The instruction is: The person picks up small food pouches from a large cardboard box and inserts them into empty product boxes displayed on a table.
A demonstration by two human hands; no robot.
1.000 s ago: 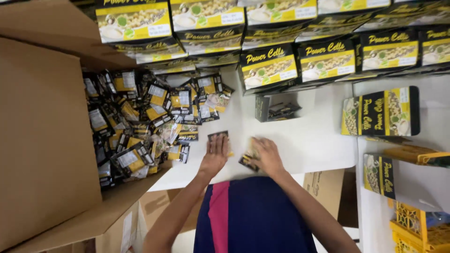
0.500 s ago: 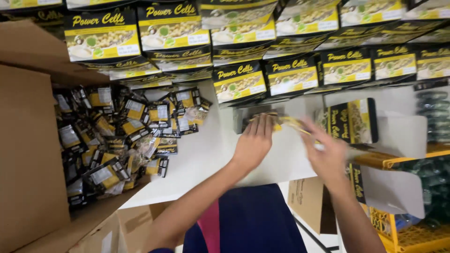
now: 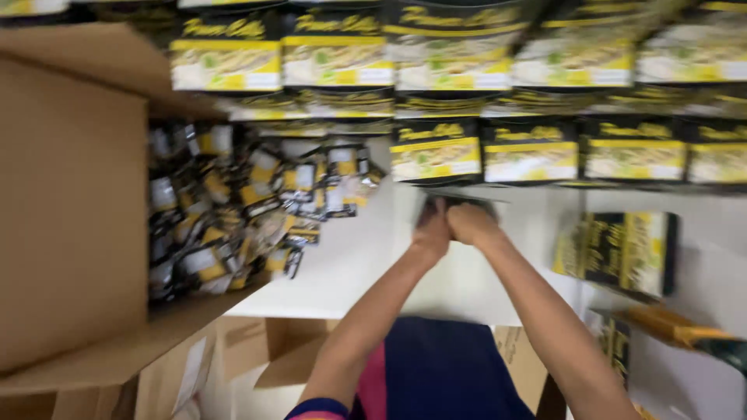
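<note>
With left hand (image 3: pixel 432 231) and right hand (image 3: pixel 470 223) pressed together, closed on a dark small box (image 3: pixel 459 204) mid-worktop (image 3: pixel 350 264): keep grip square, steadying against neighbouring display cartons (image 3: pixel 436 149).

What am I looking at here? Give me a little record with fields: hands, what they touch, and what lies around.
left hand: beside the right, pressed on a dark box, grip unclear in the blur
right hand: on the same dark box
surface: white table
left side: pile of small sachets, open cardboard carton
back: rows of black and yellow boxes
right side: one box lying alone
</note>
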